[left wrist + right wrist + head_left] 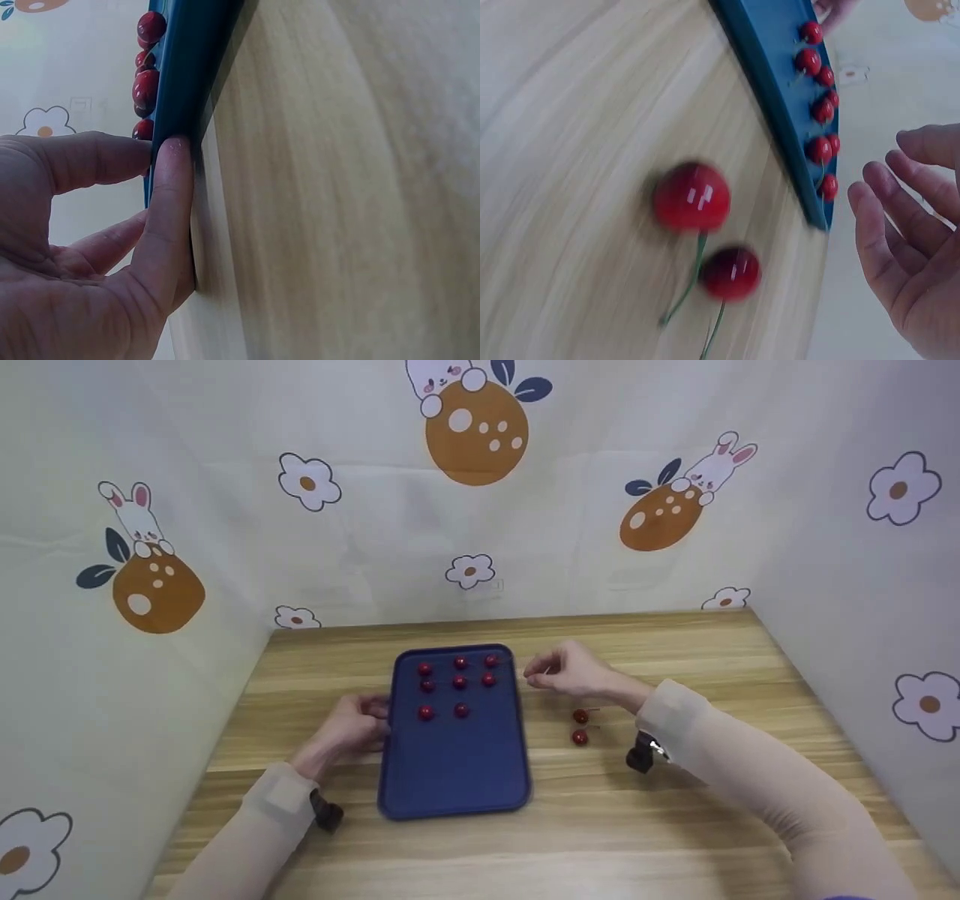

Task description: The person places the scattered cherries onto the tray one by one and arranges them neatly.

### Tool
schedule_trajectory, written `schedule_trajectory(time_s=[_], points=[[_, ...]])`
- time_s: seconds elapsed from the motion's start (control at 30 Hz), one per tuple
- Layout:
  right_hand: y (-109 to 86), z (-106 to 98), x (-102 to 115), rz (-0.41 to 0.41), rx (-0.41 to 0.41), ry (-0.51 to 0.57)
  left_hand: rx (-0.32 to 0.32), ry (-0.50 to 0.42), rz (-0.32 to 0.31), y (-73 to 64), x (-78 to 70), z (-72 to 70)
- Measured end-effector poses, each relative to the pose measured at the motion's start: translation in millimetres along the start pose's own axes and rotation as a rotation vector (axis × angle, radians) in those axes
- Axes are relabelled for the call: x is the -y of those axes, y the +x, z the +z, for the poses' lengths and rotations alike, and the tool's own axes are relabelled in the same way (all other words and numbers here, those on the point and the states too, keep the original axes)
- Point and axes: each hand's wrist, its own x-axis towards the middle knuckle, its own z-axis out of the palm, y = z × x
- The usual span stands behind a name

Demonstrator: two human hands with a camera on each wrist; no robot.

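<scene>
A blue tray [457, 772] lies on the wooden table with several red cherries [460, 682] in rows over its far half. My left hand [352, 727] is at the tray's left edge; in the left wrist view its thumb and a finger [172, 180] pinch the rim. Just off the tray's right side, my right hand [571, 671] is raised with nothing between its loosely bent fingers [881, 225]. Two cherries with green stems, one nearer [694, 196] and one darker [731, 271] in the right wrist view, lie on the table right of the tray.
The wooden table [600, 825] meets a pale curtain [360, 555] printed with rabbits, oranges and flowers at the back and both sides. Small black devices are strapped at the left wrist [328, 812] and the right wrist [640, 754].
</scene>
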Motion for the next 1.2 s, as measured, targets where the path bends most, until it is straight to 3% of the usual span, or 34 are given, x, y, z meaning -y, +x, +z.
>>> schedule_trajectory(time_s=[0.47,0.9,1.2], points=[[-33.4,-32,-30,-0.058,-0.029,-0.012,-0.006,-0.003,-0.009,0.7,-0.4,0.7],[-55.9,-34,-73,-0.037,-0.031,-0.121,-0.008,0.005,-0.015,0.2,-0.4,1.1],[-62.3,-32,-88,-0.020,-0.005,-0.149,0.019,-0.071,-0.045,-1.3,-0.9,1.1]])
